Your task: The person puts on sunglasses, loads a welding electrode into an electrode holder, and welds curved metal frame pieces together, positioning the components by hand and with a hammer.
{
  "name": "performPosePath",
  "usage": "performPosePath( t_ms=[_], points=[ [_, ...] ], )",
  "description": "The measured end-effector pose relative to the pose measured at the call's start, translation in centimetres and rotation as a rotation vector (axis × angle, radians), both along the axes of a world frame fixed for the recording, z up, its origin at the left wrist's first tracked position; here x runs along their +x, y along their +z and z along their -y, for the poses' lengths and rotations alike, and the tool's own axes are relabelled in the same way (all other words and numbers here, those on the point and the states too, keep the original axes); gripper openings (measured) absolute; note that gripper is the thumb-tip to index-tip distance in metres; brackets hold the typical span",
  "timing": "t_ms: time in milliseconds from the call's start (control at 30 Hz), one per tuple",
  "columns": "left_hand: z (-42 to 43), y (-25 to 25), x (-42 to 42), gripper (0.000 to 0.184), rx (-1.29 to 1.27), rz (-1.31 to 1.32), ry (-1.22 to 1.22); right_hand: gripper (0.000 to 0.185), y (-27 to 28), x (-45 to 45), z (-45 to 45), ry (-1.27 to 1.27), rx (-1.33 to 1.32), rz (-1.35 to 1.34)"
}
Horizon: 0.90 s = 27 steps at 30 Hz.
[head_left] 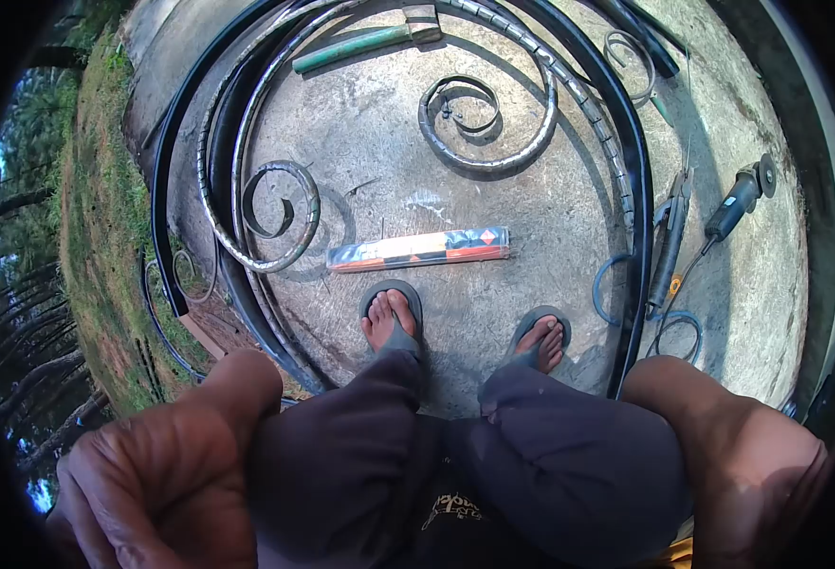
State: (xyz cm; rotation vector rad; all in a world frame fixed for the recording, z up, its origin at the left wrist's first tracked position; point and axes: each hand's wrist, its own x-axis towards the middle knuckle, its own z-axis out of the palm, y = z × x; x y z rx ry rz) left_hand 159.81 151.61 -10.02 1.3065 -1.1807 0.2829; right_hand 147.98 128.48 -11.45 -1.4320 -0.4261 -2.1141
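Observation:
Both my hands are raised close to the camera at the lower corners. My left hand (152, 484) shows bent fingers at the left edge, their tips out of sight. At the lower right my right hand (768, 474) is partly in shadow and cut by the edge of view, its fingers mostly hidden. Nothing is visibly held in either. Between them are my dark trousers (569, 446) and sandalled feet (394, 318). Beyond the feet, a long plastic-wrapped packet (419, 250) with orange, black and white printing lies on the concrete, apart from both hands.
Curled metal scrolls (493, 166) and a dark curved bar (637, 190) surround the packet. A green-handled hammer (360, 49) lies at the back. To the right are an angle grinder (742, 201) and an electrode holder (669, 237) with a cable. Grass (104, 256) borders the concrete's left side.

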Motion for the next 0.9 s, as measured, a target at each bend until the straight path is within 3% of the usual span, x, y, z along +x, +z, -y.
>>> performPosePath(
  t_ms=[100,200,233,300,333,367,467,567,600,667,733,767,833,900],
  points=[
    [0.6,-3.4,1.6,0.029,0.155,-0.075,0.124,0.014,-1.7,-2.1,4.2,-0.133,-0.139,-0.148],
    [1.6,-12.0,2.3,0.028,0.738,-0.148,0.325,0.019,-7.8,-2.4,7.7,-0.385,0.066,-0.691],
    [1.4,-15.9,2.2,0.042,1.016,-0.074,0.413,0.021,-10.2,-2.5,9.1,-0.505,0.321,-0.975],
    [0.0,-23.1,1.4,0.043,1.366,-0.08,0.525,0.039,-15.8,-5.3,14.3,-0.693,0.465,-1.475],
    [-1.3,-27.2,1.3,0.046,1.362,0.015,0.579,0.052,-19.8,-7.9,17.3,-0.822,0.486,-1.671],
    [-1.8,-28.9,0.9,0.053,1.415,-0.048,0.591,0.058,-22.1,-9.7,18.1,-0.844,0.625,-1.811],
    [-3.6,-33.5,1.1,0.059,1.479,-0.003,0.642,0.065,-26.8,-13.7,18.4,-0.854,0.819,-2.161],
    [-3.1,-33.1,1.6,0.04,1.542,0.005,0.696,0.058,-28.0,-14.1,17.1,-0.603,0.877,-2.154],
    [-2.9,-33.0,1.7,0.04,1.537,0.018,0.69,0.053,-28.1,-13.8,17.1,-0.593,0.833,-2.153],
    [-3.0,-32.9,2.0,0.021,1.62,0.087,0.708,0.049,-28.6,-13.6,17.4,-0.576,0.795,-2.149],
    [-2.7,-33.2,2.0,0.017,1.619,0.068,0.747,0.04,-29.5,-13.4,18.3,-0.162,1.224,-1.888],
    [-2.6,-33.4,2.0,0.014,1.62,0.04,0.783,0.04,-29.7,-13.5,18.7,-0.16,1.226,-1.88],
    [-2.7,-34.0,1.9,0.015,1.609,0.033,0.811,0.036,-30.2,-13.9,19.7,0.361,1.592,-1.571],
    [-2.5,-33.8,2.1,0.017,1.593,0.031,0.843,0.032,-30.9,-14.5,20.9,0.468,1.649,-1.54]
  ],
)
